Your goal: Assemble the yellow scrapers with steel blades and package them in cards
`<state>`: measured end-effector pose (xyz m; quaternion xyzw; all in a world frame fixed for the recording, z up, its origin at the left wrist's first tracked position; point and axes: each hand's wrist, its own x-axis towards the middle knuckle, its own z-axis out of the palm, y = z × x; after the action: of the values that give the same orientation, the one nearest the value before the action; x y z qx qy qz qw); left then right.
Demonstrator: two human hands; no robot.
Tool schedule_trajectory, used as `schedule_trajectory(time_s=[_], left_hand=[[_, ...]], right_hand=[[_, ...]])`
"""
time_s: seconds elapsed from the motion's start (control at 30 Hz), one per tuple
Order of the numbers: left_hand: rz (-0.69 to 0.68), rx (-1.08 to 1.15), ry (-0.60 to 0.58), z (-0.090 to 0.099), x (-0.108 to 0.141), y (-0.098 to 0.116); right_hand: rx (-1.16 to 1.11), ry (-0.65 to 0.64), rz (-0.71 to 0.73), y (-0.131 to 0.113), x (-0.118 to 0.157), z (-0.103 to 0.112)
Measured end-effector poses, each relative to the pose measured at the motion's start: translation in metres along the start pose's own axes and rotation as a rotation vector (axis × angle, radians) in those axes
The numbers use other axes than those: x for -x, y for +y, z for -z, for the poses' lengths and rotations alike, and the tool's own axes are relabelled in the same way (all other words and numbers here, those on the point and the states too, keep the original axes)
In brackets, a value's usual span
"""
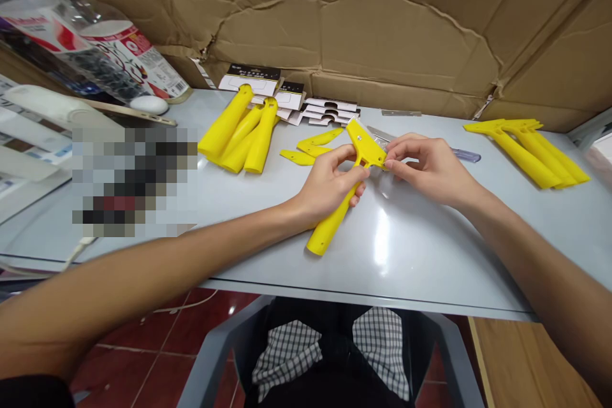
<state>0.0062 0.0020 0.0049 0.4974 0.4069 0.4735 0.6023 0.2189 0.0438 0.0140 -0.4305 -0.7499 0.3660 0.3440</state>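
The left hand (329, 186) is wrapping its fingers around a yellow scraper (337, 220) over the surface (430, 255), its round handle slanting up to a flat, wide head; the right hand's (433, 169) fingers are almost meeting at its corner, their hold unclear.

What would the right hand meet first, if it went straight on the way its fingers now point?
Most likely the wide head of the yellow tool, held by the left hand. The right hand is at its corner; exact contact is hard to judge.
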Motion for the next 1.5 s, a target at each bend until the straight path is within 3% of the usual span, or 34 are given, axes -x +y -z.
schedule_trajectory(time_s=[0.47,0.8,1.13,1.3,1.4,1.5], left_hand=[[0.007,-0.052,-0.017,-0.001,0.003,0.0],[0.006,-0.067,-0.02,-0.001,0.003,0.0],[-0.001,-0.086,-0.026,0.002,0.002,-0.001],[0.019,-0.225,-0.063,0.009,-0.01,-0.003],[0.046,-0.306,0.011,0.015,-0.016,-0.002],[-0.032,-0.395,0.086,0.022,-0.019,0.002]], right_hand=[[0.094,0.061,0.078,-0.005,0.002,-0.004],[0.01,0.063,0.004,-0.004,0.002,-0.007],[-0.21,0.065,-0.113,-0.008,-0.001,-0.005],[-0.221,0.06,-0.139,0.0,-0.004,-0.002],[-0.226,0.056,-0.168,0.003,-0.006,0.0],[-0.25,0.079,-0.175,0.002,-0.008,0.001]])
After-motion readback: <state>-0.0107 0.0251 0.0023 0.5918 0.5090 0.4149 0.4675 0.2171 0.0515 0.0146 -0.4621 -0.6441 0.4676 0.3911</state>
